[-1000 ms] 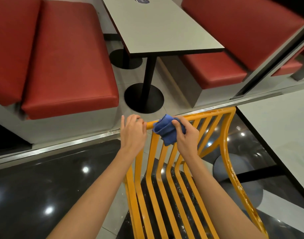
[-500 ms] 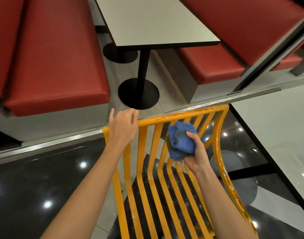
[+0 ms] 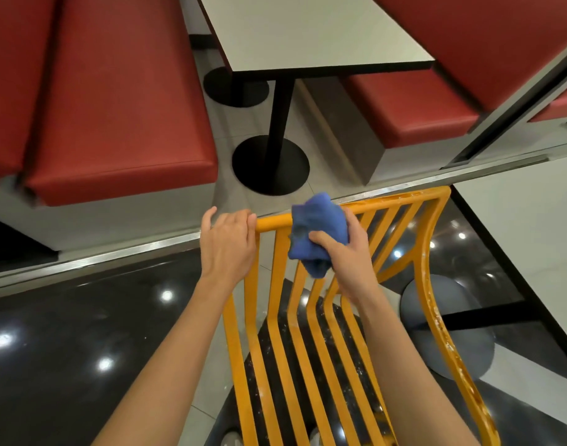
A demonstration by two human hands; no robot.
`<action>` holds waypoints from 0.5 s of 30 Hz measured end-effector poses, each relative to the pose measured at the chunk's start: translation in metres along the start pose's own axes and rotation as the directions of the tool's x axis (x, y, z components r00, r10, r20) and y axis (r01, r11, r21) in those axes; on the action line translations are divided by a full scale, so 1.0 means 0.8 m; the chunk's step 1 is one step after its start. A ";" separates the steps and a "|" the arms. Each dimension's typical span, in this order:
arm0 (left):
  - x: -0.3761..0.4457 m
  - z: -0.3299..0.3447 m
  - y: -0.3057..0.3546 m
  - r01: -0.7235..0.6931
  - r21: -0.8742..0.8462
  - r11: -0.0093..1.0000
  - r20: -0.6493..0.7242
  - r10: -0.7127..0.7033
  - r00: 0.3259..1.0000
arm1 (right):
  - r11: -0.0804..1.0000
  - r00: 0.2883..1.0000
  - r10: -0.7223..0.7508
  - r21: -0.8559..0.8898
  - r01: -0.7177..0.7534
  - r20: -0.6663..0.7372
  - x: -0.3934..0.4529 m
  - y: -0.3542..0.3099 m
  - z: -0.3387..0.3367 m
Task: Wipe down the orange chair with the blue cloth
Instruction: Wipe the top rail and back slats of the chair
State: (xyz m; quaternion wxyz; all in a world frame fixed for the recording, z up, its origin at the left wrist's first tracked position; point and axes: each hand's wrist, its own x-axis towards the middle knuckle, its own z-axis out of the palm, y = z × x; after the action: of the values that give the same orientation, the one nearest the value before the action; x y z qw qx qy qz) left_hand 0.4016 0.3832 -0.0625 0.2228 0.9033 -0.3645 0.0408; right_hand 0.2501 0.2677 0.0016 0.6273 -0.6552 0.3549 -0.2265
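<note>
An orange slatted metal chair [image 3: 435,252] stands below me, its backrest top rail running from centre to upper right. My left hand [image 3: 227,246] grips the left corner of that top rail, fingers curled over it. My right hand [image 3: 346,255] holds a bunched blue cloth [image 3: 317,233] and presses it against the top rail and the upper ends of the middle slats. White specks show on the chair's right side rail and on the dark floor seen between the slats.
A white table [image 3: 308,33] on a black pedestal base [image 3: 271,164] stands ahead between red booth benches [image 3: 115,107]. A second white tabletop [image 3: 533,226] lies at right, with a grey round base [image 3: 449,323] beside the chair. A metal floor strip [image 3: 83,262] crosses on the left.
My right hand has carried the cloth from the middle of the slats back up to the top rail. The left hand has kept its hold on the rail's left corner.
</note>
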 end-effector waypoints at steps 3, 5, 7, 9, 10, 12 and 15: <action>0.000 0.002 -0.002 -0.012 -0.011 1.000 0.019 0.012 1.000 | 0.791 0.919 -0.349 -0.468 0.394 0.183 0.039 -0.027 0.019; 0.000 0.002 -0.003 -0.017 -0.021 1.000 0.028 0.018 0.999 | 0.635 0.864 -0.363 -0.586 0.503 0.348 0.072 -0.035 0.037; -0.002 0.002 -0.005 -0.034 -0.016 0.999 0.026 0.034 0.999 | 0.545 0.844 -0.220 -0.656 0.522 0.489 0.100 -0.046 0.053; -0.003 0.001 -0.007 -0.045 -0.014 0.999 0.015 0.045 0.999 | 0.458 0.809 -0.021 -0.714 0.530 0.587 0.118 -0.057 0.064; -0.004 0.001 -0.007 -0.043 -0.011 0.999 0.017 0.044 0.999 | 0.430 0.791 0.047 -0.727 0.535 0.610 0.122 -0.060 0.066; -0.003 0.001 -0.006 -0.033 -0.003 0.999 0.033 0.033 0.999 | 0.419 0.791 0.055 -0.733 0.536 0.609 0.119 -0.058 0.059; -0.003 0.002 -0.004 -0.013 0.002 1.000 0.041 0.013 0.999 | 0.320 0.805 -0.201 -0.739 0.592 0.558 0.087 -0.025 0.037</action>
State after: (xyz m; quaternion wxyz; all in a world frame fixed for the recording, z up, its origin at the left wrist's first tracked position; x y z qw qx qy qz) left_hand 0.4021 0.3861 -0.0656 0.2141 0.9017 -0.3750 0.0239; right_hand 0.3206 0.2347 0.0081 0.1606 -0.9794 0.1190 -0.0277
